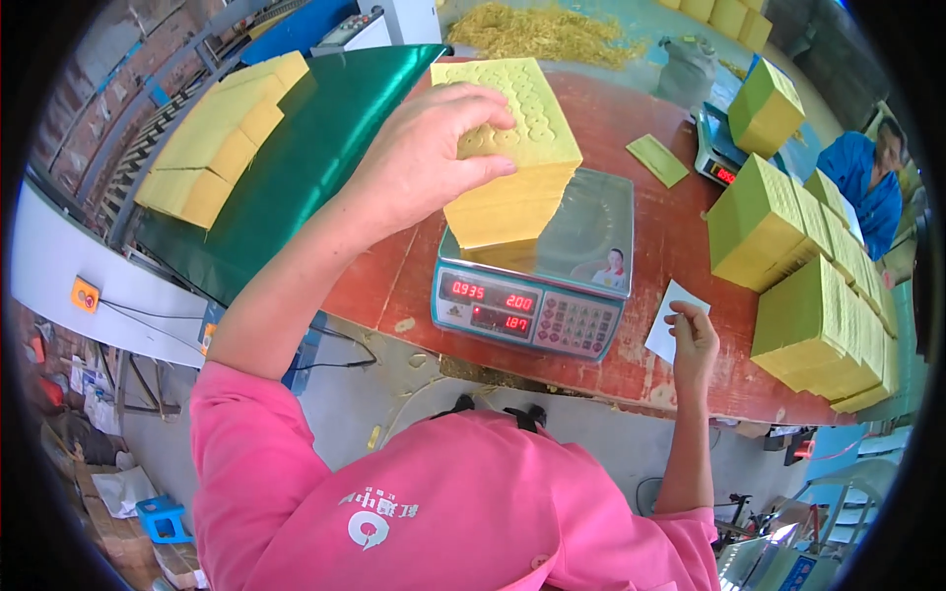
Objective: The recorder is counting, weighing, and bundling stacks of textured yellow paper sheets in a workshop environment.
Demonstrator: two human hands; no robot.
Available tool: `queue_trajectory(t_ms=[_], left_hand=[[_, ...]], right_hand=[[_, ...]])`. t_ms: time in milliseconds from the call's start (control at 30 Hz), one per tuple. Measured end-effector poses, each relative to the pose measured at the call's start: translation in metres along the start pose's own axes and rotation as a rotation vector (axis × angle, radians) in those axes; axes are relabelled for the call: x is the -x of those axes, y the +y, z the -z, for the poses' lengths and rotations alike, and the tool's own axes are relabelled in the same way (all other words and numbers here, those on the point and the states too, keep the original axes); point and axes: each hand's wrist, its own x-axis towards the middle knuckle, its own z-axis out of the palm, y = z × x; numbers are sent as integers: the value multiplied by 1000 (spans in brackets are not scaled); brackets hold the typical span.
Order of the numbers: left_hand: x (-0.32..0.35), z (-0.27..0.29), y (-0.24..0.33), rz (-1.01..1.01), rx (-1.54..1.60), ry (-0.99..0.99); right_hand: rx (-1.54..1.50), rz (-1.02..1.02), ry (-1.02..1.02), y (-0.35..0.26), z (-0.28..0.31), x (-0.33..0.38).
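1 block (pixel 507 202) at the scale's (pixel 552 271) left rear, on or just above it. Left hand (pixel 424 143) on block's upper left; thumb and index parted over top, firmness cannot be told. Right hand (pixel 698 347), right of scale, curled at card (pixel 678 295); pinch unclear.

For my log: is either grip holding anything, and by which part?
Left grip lies over the left top edge of the yellow block on the scale. Right grip is at the right side of the white card. Whether either holds cannot be told.
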Motion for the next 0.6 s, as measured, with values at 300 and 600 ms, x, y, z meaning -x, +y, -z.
queue_trajectory(t_ms=[300, 600], left_hand=[[-11, 3, 2, 47, -4, -86], [-11, 8, 5, 60, 93, 138]], right_hand=[[-44, -15, -4, 5, -7, 1], [-195, 28, -67, -45, -19, -8]])
